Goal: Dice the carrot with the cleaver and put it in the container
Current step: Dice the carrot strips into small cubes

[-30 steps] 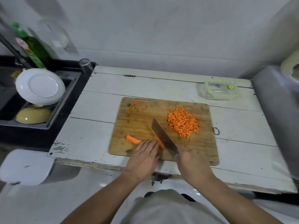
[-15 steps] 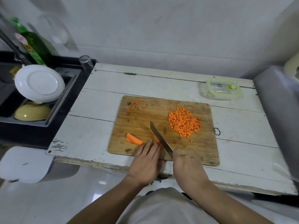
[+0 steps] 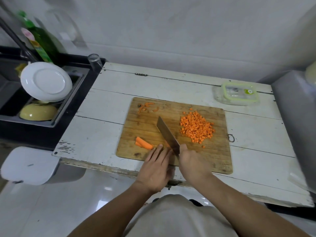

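Head view: the right hand [image 3: 191, 161] is wrapped round the handle of the cleaver [image 3: 168, 135], whose blade slants up-left across the cutting board [image 3: 220, 161]. Just beside it, the left hand [image 3: 156, 170] lies with fingers together and bent over carrot strips [image 3: 144, 143] near the board's front edge. Bare wood lies between the blade and the diced carrot pile [image 3: 196, 126] to the right. Small orange cubes, fairly even. Lidded, the container [image 3: 236, 93] sits well apart at the white table [image 3: 106, 106]'s back right.
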Available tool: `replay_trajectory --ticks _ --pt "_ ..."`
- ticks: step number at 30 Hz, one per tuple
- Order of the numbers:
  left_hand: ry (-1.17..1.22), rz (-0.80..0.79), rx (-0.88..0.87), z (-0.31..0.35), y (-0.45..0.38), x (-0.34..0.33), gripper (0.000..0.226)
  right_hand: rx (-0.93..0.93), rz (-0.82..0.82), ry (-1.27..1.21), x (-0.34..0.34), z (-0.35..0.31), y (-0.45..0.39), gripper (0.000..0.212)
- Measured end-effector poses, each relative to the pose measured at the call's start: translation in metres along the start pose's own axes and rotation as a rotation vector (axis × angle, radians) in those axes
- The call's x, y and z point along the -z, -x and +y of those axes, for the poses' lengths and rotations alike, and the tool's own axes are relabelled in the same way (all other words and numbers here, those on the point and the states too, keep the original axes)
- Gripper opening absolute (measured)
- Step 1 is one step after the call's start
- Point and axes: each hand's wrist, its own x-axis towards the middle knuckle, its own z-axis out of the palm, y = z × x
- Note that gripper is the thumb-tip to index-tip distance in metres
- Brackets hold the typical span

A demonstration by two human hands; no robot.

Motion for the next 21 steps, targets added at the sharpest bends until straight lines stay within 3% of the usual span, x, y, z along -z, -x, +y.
replay_trajectory --ticks 8,14,21 --pt "0.038 -0.005 -0.009 -0.002 0.003 0.003 0.068 0.049 0.089 0.051 -0.003 0.012 0.029 0.008" --pt "0.031 0.001 -0.017 -0.003 0.003 -0.001 0.07 0.061 0.055 0.191 -0.007 0.006 0.037 0.028" --pt "0.029 0.017 -0.015 -0.003 0.002 -0.002 0.068 0.088 -0.001 0.209 0.002 0.0 0.041 0.036"
